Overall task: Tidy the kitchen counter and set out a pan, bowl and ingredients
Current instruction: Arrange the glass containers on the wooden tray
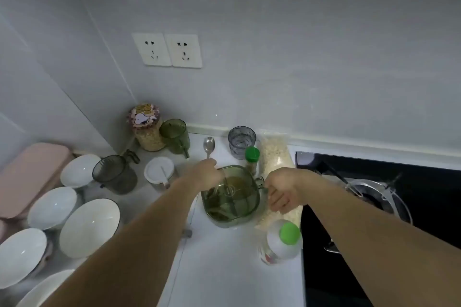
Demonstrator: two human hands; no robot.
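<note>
At centre of the white surface [224, 269] stands a green glass jug [230, 198]. Left hand [208, 173], at the jug's 10 o'clock rim, grips a spoon [209, 146] whose bowl points to 12 o'clock. Right hand [283, 190], at the jug's 3 o'clock, curls its fingers round the jug's handle. White bowls [88, 227] sit at 9 o'clock; a green-capped bottle [280, 243] at 5 o'clock.

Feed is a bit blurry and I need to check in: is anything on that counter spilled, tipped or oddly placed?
No spill or breakage shows. One oddity: the dark grey cup beside the white bowls seems to lean rather than stand upright. The left hand holds a spoon over the green jug, and the right hand is at the jug's handle.
</note>
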